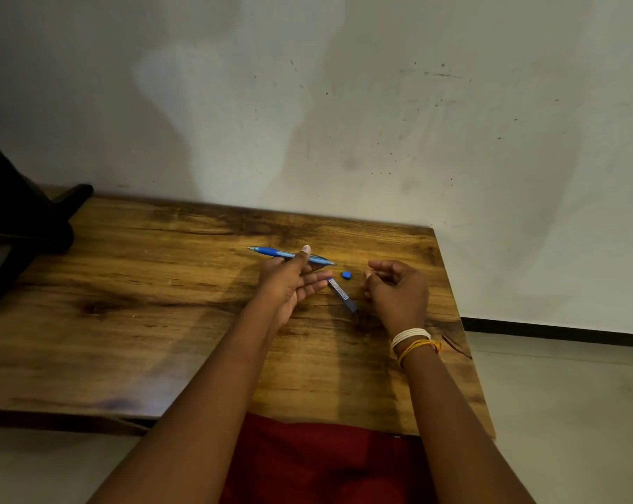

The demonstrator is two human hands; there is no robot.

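A blue mechanical pencil lies level just above the wooden table, pinched between the thumb and a finger of my left hand; the other fingers reach straight to the right. A slim dark blue lead case lies on the table between my hands, and a small blue cap sits just beyond it. My right hand hovers to the right of the case with its fingers curled and fingertips close together. Whether they pinch something thin is too small to tell.
A dark stand or chair base sits on the table's far left corner. A white wall rises right behind the table. The table's right edge is close to my right wrist, with tiled floor beyond. Red cloth covers my lap below.
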